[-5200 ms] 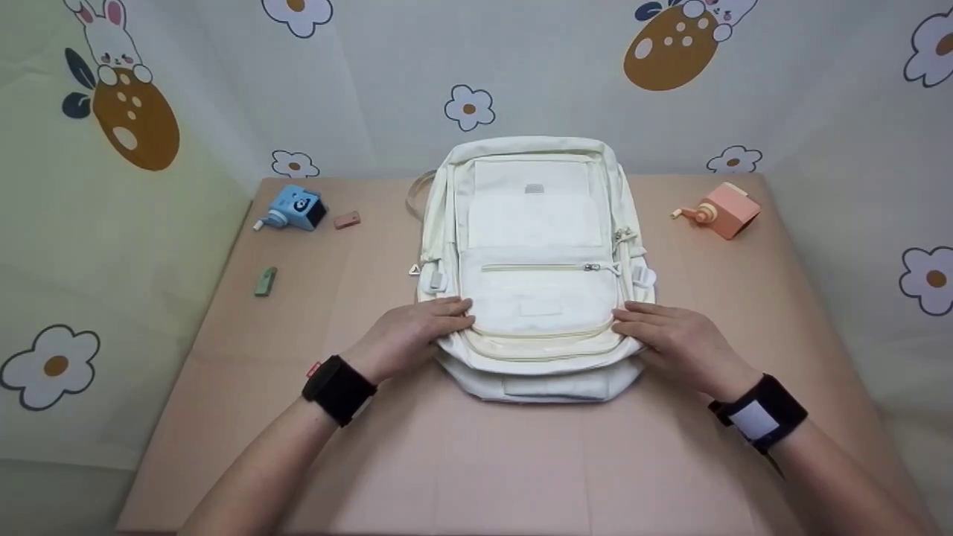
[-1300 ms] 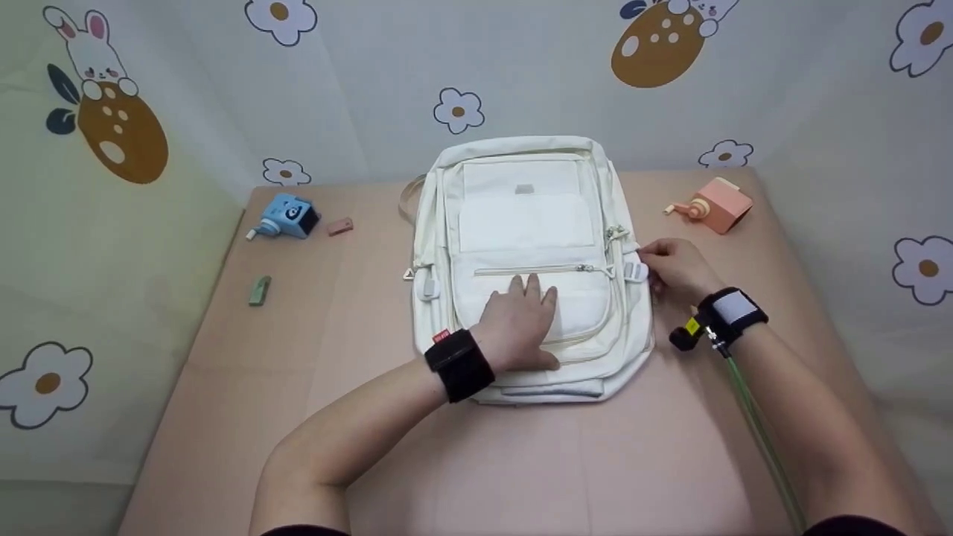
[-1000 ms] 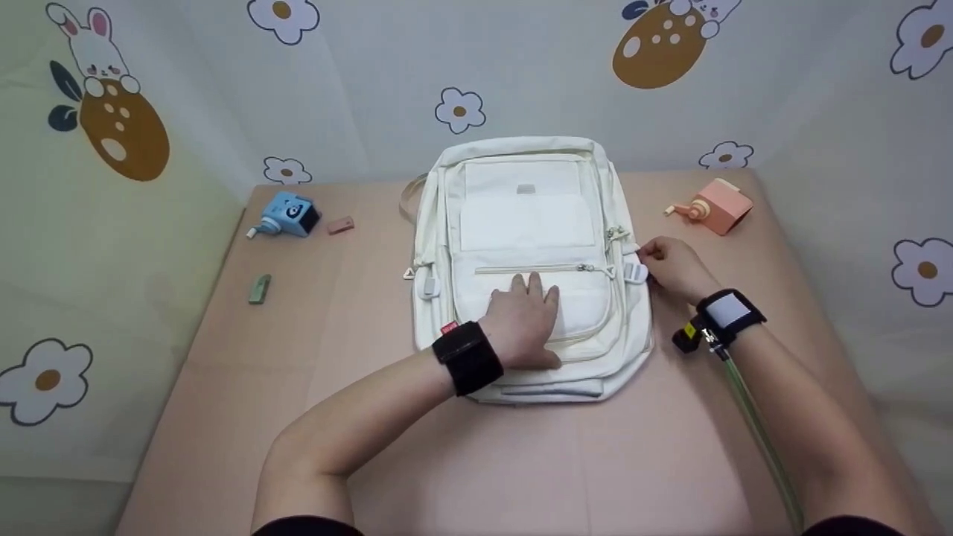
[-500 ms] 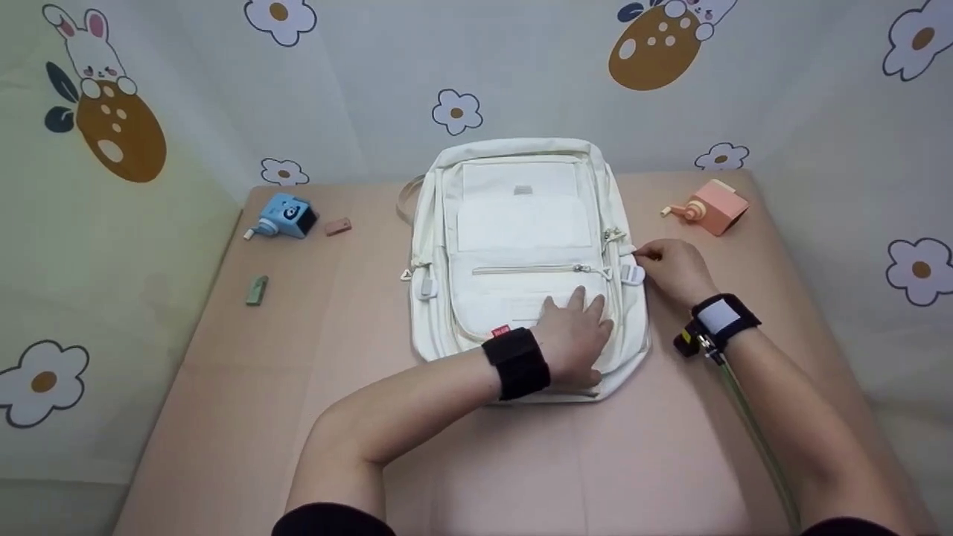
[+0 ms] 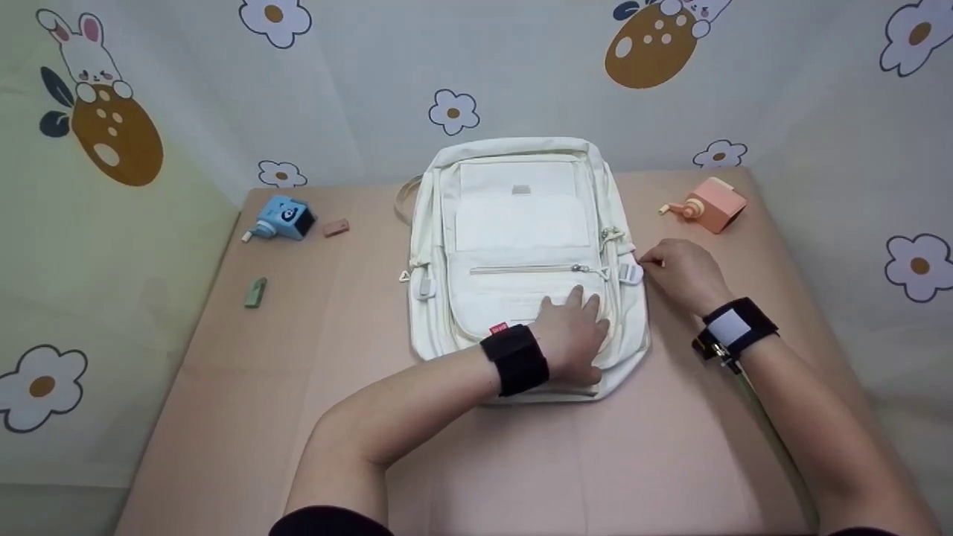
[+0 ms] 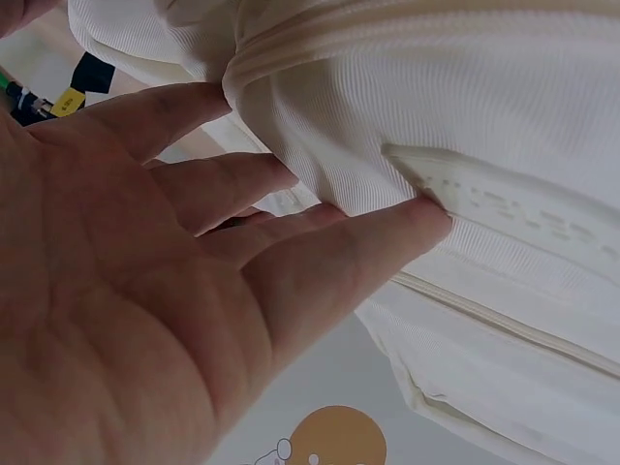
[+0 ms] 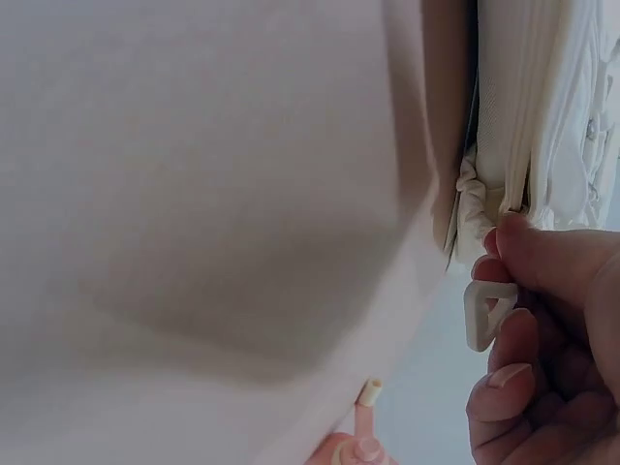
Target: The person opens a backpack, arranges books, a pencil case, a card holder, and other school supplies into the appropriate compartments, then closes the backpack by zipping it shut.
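Note:
A cream-white backpack lies front side up on the table. My left hand rests on its lower front pocket, fingers spread; in the left wrist view the fingertips touch the ribbed fabric beside a raised logo patch. At the bag's right side, just by the white side buckle, is my right hand. In the right wrist view its thumb and forefinger pinch a zipper pull at the zipper's edge, and the pull's white triangular ring hangs out between the fingers. The zipper slider is hidden behind the thumb.
On the table, a blue crank pencil sharpener, a small pink eraser and a green eraser-like piece lie at left. A pink crank sharpener lies at the back right. A patterned curtain surrounds the table.
My left hand has gone from the bag's left edge onto its front, then slid further right. My right hand has moved up the right side to the zipper pull and pinches it.

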`<control>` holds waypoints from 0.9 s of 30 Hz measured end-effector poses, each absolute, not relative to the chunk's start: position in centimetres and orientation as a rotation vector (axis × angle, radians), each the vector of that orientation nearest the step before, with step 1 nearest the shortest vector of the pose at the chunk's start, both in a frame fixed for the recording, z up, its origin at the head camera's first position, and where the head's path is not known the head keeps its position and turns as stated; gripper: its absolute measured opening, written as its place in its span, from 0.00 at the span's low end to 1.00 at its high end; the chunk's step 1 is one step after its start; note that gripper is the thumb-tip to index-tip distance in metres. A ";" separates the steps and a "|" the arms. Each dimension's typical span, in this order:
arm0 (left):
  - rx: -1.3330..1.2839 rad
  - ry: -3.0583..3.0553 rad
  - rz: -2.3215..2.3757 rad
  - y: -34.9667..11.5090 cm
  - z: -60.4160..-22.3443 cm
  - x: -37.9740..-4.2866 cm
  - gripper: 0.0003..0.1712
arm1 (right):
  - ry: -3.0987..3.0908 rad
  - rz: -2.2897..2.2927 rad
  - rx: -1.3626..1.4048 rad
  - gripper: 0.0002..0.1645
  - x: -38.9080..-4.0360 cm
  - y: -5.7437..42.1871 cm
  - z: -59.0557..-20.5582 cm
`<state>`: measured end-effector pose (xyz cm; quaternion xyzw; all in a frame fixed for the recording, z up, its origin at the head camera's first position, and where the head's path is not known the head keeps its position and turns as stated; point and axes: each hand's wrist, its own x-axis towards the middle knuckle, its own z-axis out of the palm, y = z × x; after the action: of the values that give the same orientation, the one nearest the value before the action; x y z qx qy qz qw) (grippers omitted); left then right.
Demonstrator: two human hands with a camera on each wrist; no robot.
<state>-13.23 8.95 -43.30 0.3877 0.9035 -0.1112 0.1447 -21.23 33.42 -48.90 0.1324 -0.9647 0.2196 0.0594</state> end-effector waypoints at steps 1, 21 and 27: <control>1.117 2.602 -0.319 8.9 -43.3 -13.2 0.47 | -2.919 0.649 0.411 0.05 -21.1 33.5 -48.9; 1.141 2.555 -0.277 8.7 -43.0 -13.6 0.44 | -2.948 0.416 0.644 0.05 -17.5 33.8 -47.7; 1.124 2.552 -0.245 8.6 -43.0 -13.6 0.45 | -3.056 0.383 0.658 0.03 -16.8 33.7 -47.1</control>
<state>-13.59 8.57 -43.04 0.3958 0.8983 -0.0864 0.1703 -16.81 33.75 -47.06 0.2088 -0.9704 0.1216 -0.0039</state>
